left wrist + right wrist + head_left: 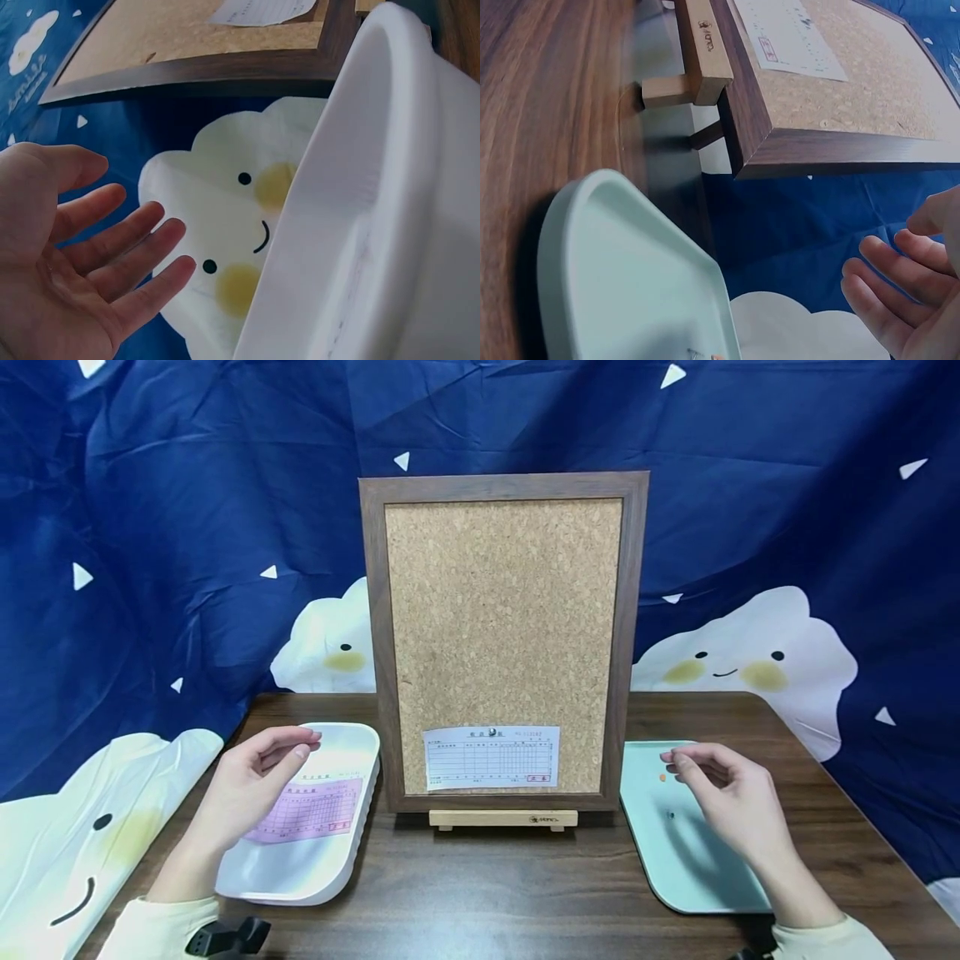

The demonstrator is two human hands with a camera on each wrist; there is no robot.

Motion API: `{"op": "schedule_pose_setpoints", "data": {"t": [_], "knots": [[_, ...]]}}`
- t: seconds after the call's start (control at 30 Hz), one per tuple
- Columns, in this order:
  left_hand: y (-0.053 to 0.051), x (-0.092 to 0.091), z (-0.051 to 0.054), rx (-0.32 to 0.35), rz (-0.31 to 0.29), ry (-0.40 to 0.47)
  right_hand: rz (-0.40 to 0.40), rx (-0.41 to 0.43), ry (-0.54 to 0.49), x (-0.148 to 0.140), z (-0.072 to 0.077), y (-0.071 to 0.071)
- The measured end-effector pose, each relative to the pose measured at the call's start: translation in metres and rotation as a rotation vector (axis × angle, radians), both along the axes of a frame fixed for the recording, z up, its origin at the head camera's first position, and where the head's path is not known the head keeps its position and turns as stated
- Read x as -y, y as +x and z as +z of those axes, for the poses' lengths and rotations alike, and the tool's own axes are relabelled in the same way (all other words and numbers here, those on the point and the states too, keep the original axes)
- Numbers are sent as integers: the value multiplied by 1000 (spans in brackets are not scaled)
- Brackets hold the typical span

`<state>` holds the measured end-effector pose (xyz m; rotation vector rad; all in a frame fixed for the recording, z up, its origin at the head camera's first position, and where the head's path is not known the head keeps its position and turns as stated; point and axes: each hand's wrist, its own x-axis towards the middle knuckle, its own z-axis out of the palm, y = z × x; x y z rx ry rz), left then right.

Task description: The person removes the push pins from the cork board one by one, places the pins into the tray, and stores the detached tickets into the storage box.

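My left hand point(238, 793) hovers over the left part of a white tray point(288, 895), fingers relaxed and holding nothing. Inside that tray a pink printed slip point(322, 810) lies over a paler one, partly hidden by the hand. On the other side my right hand point(742, 806) is held above a mint-green tray point(651, 852), its loosely bent fingers empty in the right wrist view. A small orange piece point(662, 778) and a small metallic piece point(671, 815) lie in the green tray, too small to identify surely. A white printed slip point(491, 762) hangs low on the corkboard point(502, 610) under a silver pushpin point(492, 732).
The corkboard has a dark wooden frame point(635, 635) and stands upright on a light wooden easel point(502, 818) between the trays. Everything rests on a dark brown table point(465, 885). A blue cloth point(225, 485) with white clouds hangs behind.
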<state>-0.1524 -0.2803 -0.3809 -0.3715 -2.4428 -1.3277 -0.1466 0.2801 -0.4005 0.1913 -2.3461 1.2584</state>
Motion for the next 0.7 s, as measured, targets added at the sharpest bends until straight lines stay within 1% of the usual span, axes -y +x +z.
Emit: {"op": "schedule_pose_setpoints", "data": {"t": [0.23,0.37,0.47,0.7], "knots": [[-1,-8,1,1,-29,15,17,-19,1,8,4,-1],[-2,-10,0,-4,-42,21,31,-45,14,12,5,-3],[-4,-12,-1,-5,-56,18,38,-57,0,15,7,-4],[-7,-18,0,32,-79,5,47,-47,-27,21,10,-5]]}}
